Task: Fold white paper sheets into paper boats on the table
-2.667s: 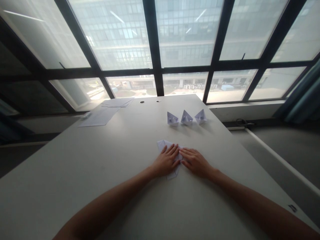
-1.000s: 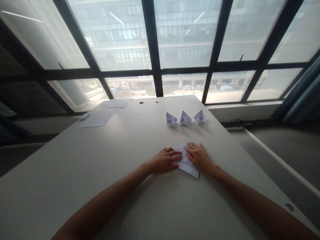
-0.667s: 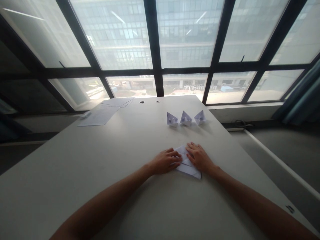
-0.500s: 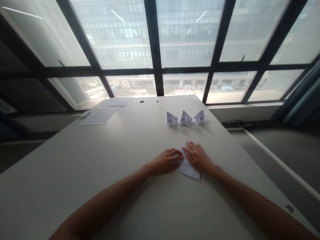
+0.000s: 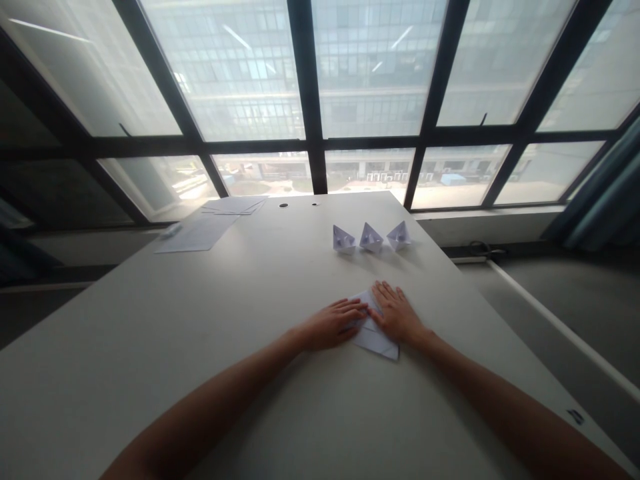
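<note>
A partly folded sheet of white paper [image 5: 374,340] lies flat on the grey table [image 5: 240,320] in front of me. My left hand [image 5: 333,323] rests on its left part with fingers stretched flat. My right hand [image 5: 397,315] presses flat on its right part, fingers spread toward the far side. The fingertips of both hands nearly meet over the paper's middle. Most of the paper is hidden under my hands.
Three small folded paper boats [image 5: 371,238] stand in a row farther back on the table. Loose sheets of paper [image 5: 200,232] lie at the far left corner. Two small round holes [image 5: 284,205] sit near the far edge. Large windows rise behind; the table's right edge drops to the floor.
The paper has been turned and shifted right since the oldest frame. Over the last second my hands have slid slightly along it while staying flat on top.
</note>
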Demonstrator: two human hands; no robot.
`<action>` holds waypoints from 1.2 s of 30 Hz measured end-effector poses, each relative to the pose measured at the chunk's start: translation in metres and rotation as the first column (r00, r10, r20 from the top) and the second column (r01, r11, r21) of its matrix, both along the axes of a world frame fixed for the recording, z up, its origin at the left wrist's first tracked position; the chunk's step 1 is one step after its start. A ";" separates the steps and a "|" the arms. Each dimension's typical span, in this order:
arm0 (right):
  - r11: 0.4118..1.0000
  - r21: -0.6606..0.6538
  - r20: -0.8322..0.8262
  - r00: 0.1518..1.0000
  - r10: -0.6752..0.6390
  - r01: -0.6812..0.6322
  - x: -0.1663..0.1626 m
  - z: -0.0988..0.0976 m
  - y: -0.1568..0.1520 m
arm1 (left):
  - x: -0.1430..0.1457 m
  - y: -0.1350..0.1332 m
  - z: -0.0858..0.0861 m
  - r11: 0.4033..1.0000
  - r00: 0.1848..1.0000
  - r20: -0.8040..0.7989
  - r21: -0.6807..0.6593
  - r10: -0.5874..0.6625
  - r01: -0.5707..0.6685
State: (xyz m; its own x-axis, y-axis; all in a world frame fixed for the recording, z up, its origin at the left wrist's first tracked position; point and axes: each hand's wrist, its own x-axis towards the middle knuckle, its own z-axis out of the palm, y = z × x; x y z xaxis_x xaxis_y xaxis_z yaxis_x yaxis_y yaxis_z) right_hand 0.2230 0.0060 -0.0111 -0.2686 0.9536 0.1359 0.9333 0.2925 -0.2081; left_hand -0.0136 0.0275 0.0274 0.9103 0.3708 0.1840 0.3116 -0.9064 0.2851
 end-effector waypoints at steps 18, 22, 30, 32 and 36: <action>0.971 0.146 -0.130 0.969 0.208 -0.189 -0.010 0.025 -0.022 | 0.000 0.004 -0.008 0.997 0.997 0.025 0.003 0.079 -0.079; 0.967 0.155 -0.139 0.964 0.224 -0.203 -0.013 0.028 -0.024 | 0.000 0.000 -0.003 0.991 0.993 -0.024 0.067 0.117 -0.115; 0.916 0.134 -0.160 0.904 0.397 -0.378 -0.014 0.034 -0.031 | -0.002 0.001 0.006 0.996 0.995 -0.040 0.021 0.086 -0.085; 0.915 0.135 -0.173 0.900 0.399 -0.380 -0.015 0.034 -0.032 | -0.002 0.003 0.005 0.996 0.996 -0.023 0.007 0.084 -0.084; 0.911 0.148 -0.215 0.886 0.410 -0.385 -0.014 0.031 -0.029 | -0.002 0.010 -0.002 0.995 0.995 0.035 -0.037 0.091 -0.090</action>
State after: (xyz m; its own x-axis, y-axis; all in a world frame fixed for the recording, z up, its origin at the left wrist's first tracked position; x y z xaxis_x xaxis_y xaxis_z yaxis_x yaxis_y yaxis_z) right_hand 0.2086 -0.0230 0.0201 -0.5706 0.7519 0.3303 0.6613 0.6592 -0.3580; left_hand -0.0154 0.0380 0.0251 0.8656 0.4584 0.2017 0.3808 -0.8640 0.3295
